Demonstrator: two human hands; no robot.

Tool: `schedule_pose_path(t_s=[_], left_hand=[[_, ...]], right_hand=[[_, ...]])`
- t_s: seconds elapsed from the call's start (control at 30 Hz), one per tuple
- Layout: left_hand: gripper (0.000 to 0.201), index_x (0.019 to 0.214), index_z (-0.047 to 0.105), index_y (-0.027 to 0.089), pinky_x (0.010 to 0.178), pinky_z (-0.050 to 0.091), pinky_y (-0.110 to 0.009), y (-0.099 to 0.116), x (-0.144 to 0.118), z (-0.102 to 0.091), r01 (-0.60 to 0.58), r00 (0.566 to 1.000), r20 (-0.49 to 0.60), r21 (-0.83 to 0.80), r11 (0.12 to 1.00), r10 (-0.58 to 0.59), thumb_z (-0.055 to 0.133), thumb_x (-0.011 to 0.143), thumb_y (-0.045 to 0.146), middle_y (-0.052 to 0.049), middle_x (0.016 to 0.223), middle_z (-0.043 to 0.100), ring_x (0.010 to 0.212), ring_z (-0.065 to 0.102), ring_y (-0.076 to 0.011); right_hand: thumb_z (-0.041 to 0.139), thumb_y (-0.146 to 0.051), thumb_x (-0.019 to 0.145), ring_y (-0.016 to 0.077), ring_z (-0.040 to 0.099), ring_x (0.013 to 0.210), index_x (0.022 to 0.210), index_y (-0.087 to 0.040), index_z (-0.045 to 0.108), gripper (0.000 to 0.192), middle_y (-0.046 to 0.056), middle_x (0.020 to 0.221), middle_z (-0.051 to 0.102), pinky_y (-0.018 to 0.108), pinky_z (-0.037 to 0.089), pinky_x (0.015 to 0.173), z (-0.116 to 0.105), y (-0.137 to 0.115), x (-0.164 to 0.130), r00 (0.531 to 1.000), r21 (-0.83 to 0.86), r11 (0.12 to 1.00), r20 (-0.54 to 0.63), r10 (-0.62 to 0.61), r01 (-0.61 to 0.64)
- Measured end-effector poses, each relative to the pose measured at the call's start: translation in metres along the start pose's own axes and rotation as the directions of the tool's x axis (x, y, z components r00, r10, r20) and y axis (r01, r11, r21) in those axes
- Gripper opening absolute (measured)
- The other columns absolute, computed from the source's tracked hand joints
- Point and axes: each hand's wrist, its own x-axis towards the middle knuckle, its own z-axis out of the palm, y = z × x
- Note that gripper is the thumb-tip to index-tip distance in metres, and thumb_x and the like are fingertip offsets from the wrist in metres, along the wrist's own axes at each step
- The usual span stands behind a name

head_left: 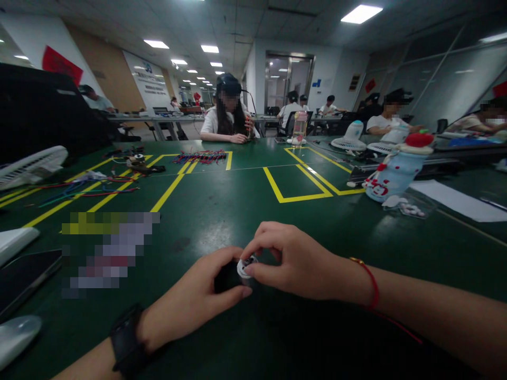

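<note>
Small black part with a white ring at its end, low and central, just above the green worktop. Clasped in the left hand, fingers curled round the black body, thumb along the near side. Pinched at the ring by the right hand, thumb and forefinger closed on its rim, other fingers arched over. Both grips closed on the same piece, hands touching at the fingertips. Finer detail of part and ring too small and shaded to tell.

Best handled, by the look of it, with the left hand steady as the anchor and only the right fingertips working the ring; wrists low, near the worktop, for support; light pressure on the thin rim, square to the body, not tilted.

Open green surface ahead of the hands, free up to the yellow lines. Left side tighter: a blurred patch near, then a dark tablet and white shapes at the worktop's edge. Wires and a white fan further off on the left, well apart. Right: a snowman bottle, a clear bag and a paper sheet, also well apart. Near edge of the worktop under the forearms, out of view. Other people seated across and at far desks, well clear
</note>
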Motion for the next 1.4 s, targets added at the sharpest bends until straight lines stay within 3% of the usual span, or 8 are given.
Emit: schedule_pose_path(t_s=[0.1,0.2,0.4,0.93,1.3,1.4], left_hand=[[0.034,0.114,0.054,0.03,0.09,0.047,-0.034,0.002,0.0,-0.001,0.01,1.0,0.003,0.0,1.0,-0.01,0.065,0.083,0.024,0.002,0.111,0.062,0.101,0.057,-0.0198],[0.033,0.112,0.055,0.029,0.089,0.047,-0.035,0.003,0.001,-0.001,0.018,1.0,-0.001,0.023,1.0,-0.018,0.066,0.082,0.023,0.001,0.11,0.062,0.1,0.057,-0.0201],[0.036,0.116,0.052,0.032,0.089,0.046,-0.032,0.002,-0.001,-0.001,0.025,1.0,-0.019,0.056,0.998,-0.024,0.066,0.083,0.026,0.003,0.114,0.061,0.102,0.057,-0.0198],[0.035,0.116,0.05,0.037,0.087,0.046,-0.028,0.002,-0.002,-0.001,0.039,0.999,-0.012,0.092,0.995,-0.038,0.065,0.085,0.03,0.007,0.112,0.062,0.1,0.058,-0.0168],[0.034,0.116,0.054,0.031,0.087,0.048,-0.034,0.003,-0.001,-0.002,0.027,0.999,-0.03,0.084,0.996,-0.025,0.064,0.084,0.029,0.001,0.113,0.063,0.101,0.059,-0.0213],[0.033,0.114,0.055,0.029,0.087,0.048,-0.034,0.004,0.0,-0.002,0.017,1.0,-0.016,0.084,0.996,-0.016,0.065,0.083,0.027,0.0,0.111,0.063,0.1,0.059,-0.0217]], right_hand=[[0.062,-0.031,0.083,0.0101,0.048,0.065,0.099,-0.019,0.066,0.021,0.0,0.082,0.059,0.023,0.037,0.057,-0.003,0.006,-0.008,0.991,0.179,0.976,-0.024,0.129,-0.123],[0.058,-0.035,0.087,0.0094,0.049,0.064,0.095,-0.016,0.063,0.021,0.0,0.079,0.06,0.022,0.038,0.056,-0.004,0.018,-0.022,0.961,0.435,0.866,-0.008,0.276,-0.245],[0.056,-0.039,0.088,0.0072,0.045,0.055,0.086,-0.016,0.062,0.024,-0.003,0.067,0.052,0.02,0.035,0.05,0.0,0.045,-0.045,0.897,0.565,0.754,-0.051,0.439,-0.337],[0.054,-0.039,0.089,0.0069,0.045,0.053,0.083,-0.015,0.063,0.026,-0.003,0.063,0.052,0.02,0.035,0.048,0.001,0.046,-0.042,0.896,0.576,0.739,-0.025,0.443,-0.349],[0.055,-0.038,0.089,0.0093,0.049,0.059,0.086,-0.016,0.063,0.024,-0.001,0.07,0.055,0.022,0.039,0.053,0.0,0.042,-0.042,0.918,0.457,0.81,0.036,0.395,-0.367],[0.055,-0.033,0.089,0.0106,0.051,0.064,0.094,-0.017,0.063,0.019,0.0,0.075,0.058,0.022,0.04,0.056,0.0,0.036,-0.035,0.941,0.398,0.855,0.071,0.332,-0.332]])
